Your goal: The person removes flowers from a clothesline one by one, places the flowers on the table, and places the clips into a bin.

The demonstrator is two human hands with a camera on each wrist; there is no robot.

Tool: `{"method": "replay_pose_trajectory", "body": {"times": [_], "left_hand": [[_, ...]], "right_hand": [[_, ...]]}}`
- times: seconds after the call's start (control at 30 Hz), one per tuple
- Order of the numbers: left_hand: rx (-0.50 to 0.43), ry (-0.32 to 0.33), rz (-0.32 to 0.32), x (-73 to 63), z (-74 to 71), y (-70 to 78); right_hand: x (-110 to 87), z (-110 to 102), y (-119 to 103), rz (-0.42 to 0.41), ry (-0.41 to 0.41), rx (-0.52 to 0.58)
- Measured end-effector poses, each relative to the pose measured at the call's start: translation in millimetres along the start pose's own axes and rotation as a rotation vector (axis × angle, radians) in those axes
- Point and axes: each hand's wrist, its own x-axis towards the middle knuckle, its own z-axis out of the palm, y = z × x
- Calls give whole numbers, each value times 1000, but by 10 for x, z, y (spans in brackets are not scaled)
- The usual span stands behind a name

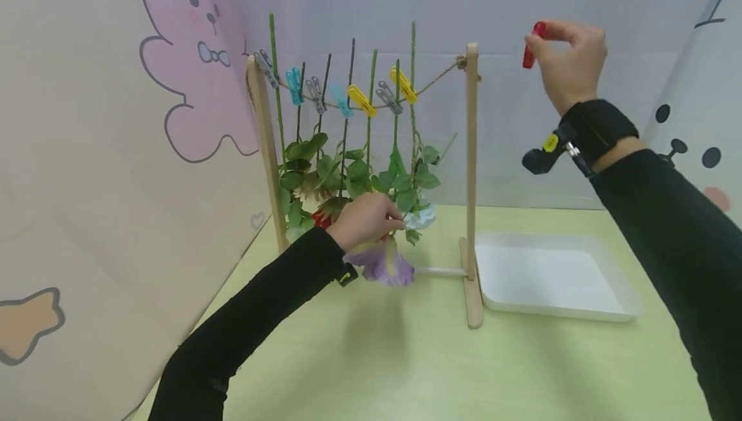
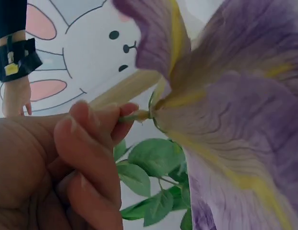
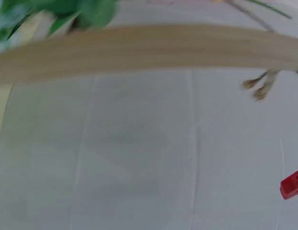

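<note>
Colours and patterns before you.
Your flower [image 1: 387,270]: purple, yellow-streaked, darker-veined. Leaves [image 1: 426,180]: green. Your held peg [image 1: 528,58]: red. You also have grey pegs [image 1: 317,102], blue pegs [image 1: 294,87], yellow pegs [image 1: 362,101]. Your sleeves [image 1: 666,228]: black. Tray [image 1: 551,276]: white. Table [image 1: 464,376]: pale yellow-green. Bear print [image 1: 199,109]: pink, grey-outlined.

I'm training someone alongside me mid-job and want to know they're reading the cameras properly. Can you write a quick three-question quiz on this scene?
1. Multiple choice: what colour is the clothespin in the right hand?
a) yellow
b) red
c) grey

2. True or false: in the head view, the white tray lies to the right of the wooden rack.

3. Short answer: what does the left hand pinch?

Key:
1. b, red.
2. True.
3. The stem of the purple flower, as the left wrist view shows best.
</note>
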Motion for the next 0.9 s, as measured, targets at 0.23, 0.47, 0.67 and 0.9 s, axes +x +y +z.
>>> {"method": "replay_pose_trajectory", "body": {"times": [0.23,0.47,0.67,0.9], "left_hand": [[289,20,179,-235,131,-320],[770,97,234,-367,416,-695],[937,131,293,-338,634,-981],[1003,188,346,-197,927,-1296]], "right_hand": [[-758,-149,909,-754,-181,-621],[-1492,-312,1595,-881,-574,-860],[-1711,-409,1848,-702,-806,-884],[-1780,-419,2002,-656,-912,-943]]}}
